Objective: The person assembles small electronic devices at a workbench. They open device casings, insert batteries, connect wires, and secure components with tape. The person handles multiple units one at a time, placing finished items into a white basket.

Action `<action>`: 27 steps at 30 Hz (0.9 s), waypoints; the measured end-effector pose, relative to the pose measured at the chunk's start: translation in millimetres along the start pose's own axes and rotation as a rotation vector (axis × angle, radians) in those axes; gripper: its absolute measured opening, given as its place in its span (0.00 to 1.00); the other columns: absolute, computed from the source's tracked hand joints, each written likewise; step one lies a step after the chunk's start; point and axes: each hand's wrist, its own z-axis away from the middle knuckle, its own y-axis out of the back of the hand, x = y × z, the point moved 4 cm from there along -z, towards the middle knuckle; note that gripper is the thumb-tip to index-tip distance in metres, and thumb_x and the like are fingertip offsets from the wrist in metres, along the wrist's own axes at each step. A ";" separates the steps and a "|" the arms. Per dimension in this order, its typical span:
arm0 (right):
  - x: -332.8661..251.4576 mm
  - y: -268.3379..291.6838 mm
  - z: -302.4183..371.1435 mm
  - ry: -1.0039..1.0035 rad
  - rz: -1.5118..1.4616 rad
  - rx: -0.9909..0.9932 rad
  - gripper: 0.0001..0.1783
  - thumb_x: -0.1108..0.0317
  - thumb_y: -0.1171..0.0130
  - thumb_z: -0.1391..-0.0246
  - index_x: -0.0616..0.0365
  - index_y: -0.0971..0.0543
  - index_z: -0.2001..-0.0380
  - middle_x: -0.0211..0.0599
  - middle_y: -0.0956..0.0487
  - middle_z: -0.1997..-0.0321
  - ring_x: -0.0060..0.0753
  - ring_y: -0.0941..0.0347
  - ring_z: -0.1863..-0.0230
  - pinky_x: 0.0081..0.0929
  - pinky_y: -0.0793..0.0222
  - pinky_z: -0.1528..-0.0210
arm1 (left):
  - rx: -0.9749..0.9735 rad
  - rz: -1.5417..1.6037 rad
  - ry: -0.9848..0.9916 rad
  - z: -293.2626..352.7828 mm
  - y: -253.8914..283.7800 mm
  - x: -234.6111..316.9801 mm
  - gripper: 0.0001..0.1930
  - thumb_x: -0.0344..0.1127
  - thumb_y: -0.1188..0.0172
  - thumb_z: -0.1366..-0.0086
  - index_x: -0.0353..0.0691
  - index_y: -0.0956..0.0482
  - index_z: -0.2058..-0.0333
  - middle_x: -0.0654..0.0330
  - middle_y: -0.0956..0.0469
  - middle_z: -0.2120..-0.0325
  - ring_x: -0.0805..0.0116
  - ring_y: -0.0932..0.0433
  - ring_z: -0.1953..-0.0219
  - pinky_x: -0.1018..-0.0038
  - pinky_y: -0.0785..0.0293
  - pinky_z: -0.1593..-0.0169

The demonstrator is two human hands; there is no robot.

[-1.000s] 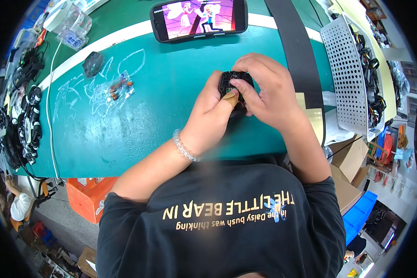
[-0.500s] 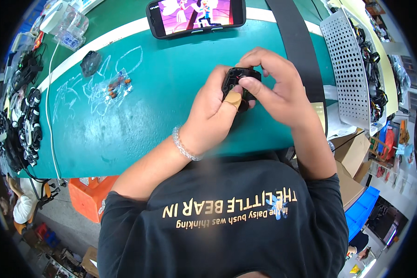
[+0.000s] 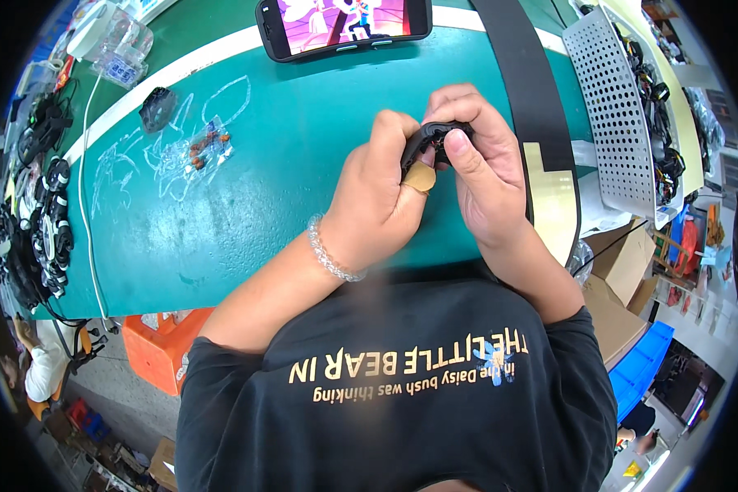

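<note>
Above the green table (image 3: pixel 246 221), both my hands close around a small black plastic casing (image 3: pixel 418 144), which is tilted. Its inner side is mostly hidden by my fingers. My left hand (image 3: pixel 373 184) wraps the casing's left side, its thumb pressed to it and wearing a yellowish cover. From the right, my right hand (image 3: pixel 488 168) grips the casing, fingers curled over the far edge and thumb along the near one. Left of my hands lie a clear little bag (image 3: pixel 211 149) with several orange-brown parts and a dark lump in clear wrap (image 3: pixel 157 109).
A phone (image 3: pixel 344 52) with its screen lit stands at the far edge. A perforated metal tray (image 3: pixel 607 98) holds black corded parts at right, beside a black strip (image 3: pixel 521 74). Black and white cables (image 3: pixel 53 221) pile up at left. An orange stool (image 3: pixel 160 353) stands below.
The casing has been tilted up, so its inside with the circuit board shows less. My right hand has turned and its thumb has shifted to the casing's edge.
</note>
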 end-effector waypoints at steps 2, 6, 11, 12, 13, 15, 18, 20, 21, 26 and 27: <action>-2.3 -2.0 2.3 -0.030 -0.047 0.000 0.07 0.72 0.50 0.43 0.64 0.29 0.63 0.34 0.35 0.60 0.20 0.37 0.62 0.18 0.38 0.60 | 0.003 -0.020 -0.039 0.9 -0.3 0.4 0.12 0.18 0.51 0.46 0.33 0.40 0.63 0.51 0.29 0.77 0.55 0.27 0.78 0.68 0.31 0.74; -1.9 -0.5 4.8 0.013 0.015 -0.006 0.11 0.63 0.50 0.42 0.61 0.27 0.63 0.33 0.34 0.60 0.22 0.37 0.61 0.18 0.41 0.63 | 0.002 0.010 -0.050 3.0 -2.5 0.6 0.12 0.18 0.51 0.47 0.34 0.39 0.64 0.50 0.29 0.77 0.52 0.27 0.77 0.66 0.31 0.73; -5.0 1.7 6.3 0.097 0.029 -0.029 0.07 0.73 0.50 0.43 0.66 0.29 0.63 0.34 0.35 0.61 0.20 0.35 0.65 0.18 0.37 0.63 | -0.014 0.014 -0.047 2.5 -3.9 3.1 0.11 0.19 0.51 0.46 0.33 0.39 0.64 0.50 0.29 0.77 0.52 0.27 0.77 0.67 0.31 0.73; -4.8 1.0 6.7 0.046 0.029 0.004 0.07 0.73 0.50 0.43 0.65 0.28 0.63 0.33 0.34 0.62 0.20 0.34 0.65 0.18 0.37 0.64 | -0.025 0.005 -0.031 2.1 -2.0 2.6 0.10 0.20 0.51 0.45 0.33 0.39 0.64 0.51 0.29 0.77 0.54 0.26 0.77 0.68 0.31 0.73; -6.4 -1.0 7.1 -0.006 0.029 0.037 0.06 0.73 0.49 0.43 0.65 0.28 0.64 0.33 0.33 0.63 0.20 0.33 0.66 0.19 0.36 0.65 | -0.037 -0.004 -0.016 1.7 -1.3 1.8 0.09 0.21 0.51 0.43 0.33 0.39 0.64 0.52 0.29 0.77 0.57 0.26 0.77 0.69 0.31 0.73; -9.2 -0.7 5.3 -0.020 0.166 0.064 0.06 0.74 0.46 0.45 0.65 0.27 0.65 0.34 0.30 0.65 0.22 0.31 0.68 0.21 0.34 0.67 | -0.015 0.150 0.117 1.6 -4.1 -5.3 0.07 0.24 0.51 0.40 0.33 0.39 0.64 0.54 0.29 0.77 0.65 0.27 0.76 0.72 0.31 0.72; -16.6 6.3 -6.1 0.182 0.574 0.026 0.06 0.74 0.41 0.51 0.64 0.25 0.68 0.36 0.26 0.70 0.28 0.28 0.70 0.24 0.32 0.69 | -0.011 0.376 0.302 1.1 -7.4 -6.0 0.06 0.29 0.53 0.34 0.35 0.39 0.62 0.62 0.32 0.73 0.79 0.33 0.72 0.79 0.33 0.68; -25.4 5.5 -12.1 0.440 0.842 -0.028 0.08 0.74 0.38 0.55 0.63 0.24 0.69 0.38 0.25 0.73 0.33 0.27 0.71 0.27 0.31 0.69 | -0.021 0.517 0.365 2.5 -9.5 -11.9 0.06 0.31 0.53 0.34 0.37 0.38 0.61 0.67 0.36 0.72 0.84 0.40 0.71 0.85 0.40 0.66; -25.5 6.0 -13.6 0.452 0.863 -0.040 0.09 0.75 0.37 0.57 0.63 0.24 0.70 0.39 0.25 0.73 0.36 0.28 0.71 0.28 0.32 0.69 | -0.015 0.569 0.376 2.1 -10.3 -12.3 0.06 0.31 0.53 0.34 0.37 0.38 0.61 0.67 0.35 0.72 0.84 0.39 0.70 0.85 0.39 0.66; -27.7 5.0 -18.7 0.476 0.977 -0.127 0.10 0.75 0.36 0.61 0.61 0.26 0.73 0.39 0.26 0.74 0.41 0.29 0.73 0.30 0.34 0.71 | -0.033 0.672 0.406 1.8 -12.2 -14.8 0.07 0.30 0.56 0.32 0.33 0.41 0.61 0.56 0.31 0.67 0.74 0.28 0.69 0.76 0.28 0.64; -27.3 4.9 -19.8 0.428 0.975 -0.135 0.10 0.76 0.37 0.60 0.61 0.27 0.73 0.38 0.27 0.75 0.41 0.29 0.73 0.30 0.34 0.72 | -0.030 0.678 0.408 1.7 -12.4 -15.4 0.07 0.30 0.57 0.32 0.33 0.41 0.61 0.56 0.31 0.67 0.74 0.28 0.69 0.76 0.28 0.64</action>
